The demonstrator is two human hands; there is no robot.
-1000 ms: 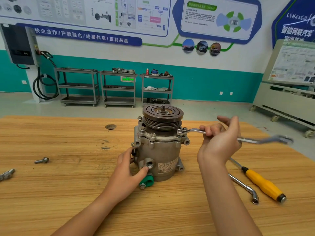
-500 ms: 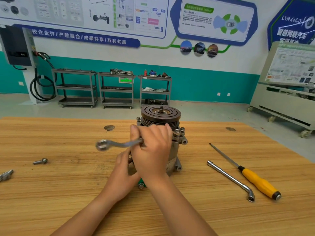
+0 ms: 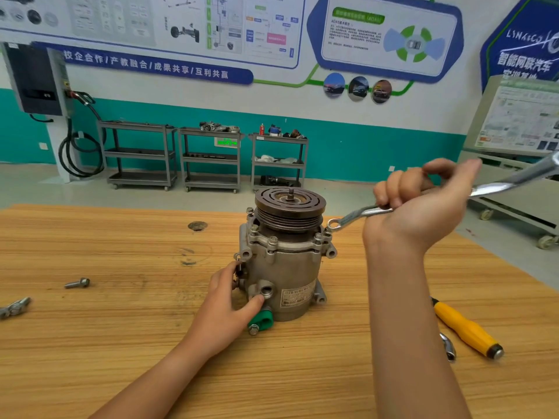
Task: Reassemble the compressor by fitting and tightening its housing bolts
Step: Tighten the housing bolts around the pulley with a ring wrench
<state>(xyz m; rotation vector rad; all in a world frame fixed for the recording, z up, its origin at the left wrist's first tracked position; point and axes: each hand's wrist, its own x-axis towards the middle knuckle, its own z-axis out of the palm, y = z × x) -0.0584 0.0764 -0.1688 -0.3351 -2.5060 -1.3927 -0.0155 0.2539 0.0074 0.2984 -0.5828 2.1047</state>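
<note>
1. Compressor [image 3: 284, 267] stands upright mid-table [image 3: 121, 343], pulley on top. Nearest, the left hand [image 3: 223, 300] grips its lower left side, thumb pressed beside the front port.
2. To its right lie a screwdriver [image 3: 465, 328] and a socket key [image 3: 447, 347], partly hidden by the right forearm. A loose bolt [image 3: 77, 282] lies well off to the left.
3. Farther back, the right hand [image 3: 423, 204] curls its fingers round a wrench [image 3: 363, 212], ring end at the right flange (seated on a bolt or not, I cannot tell).
4. I judge the step to be tightening the housing bolts [image 3: 272, 239]. The next move calls for a squarely seated ring, a braced body, then a swing.
5. Carts [image 3: 211, 158] line the far wall.
</note>
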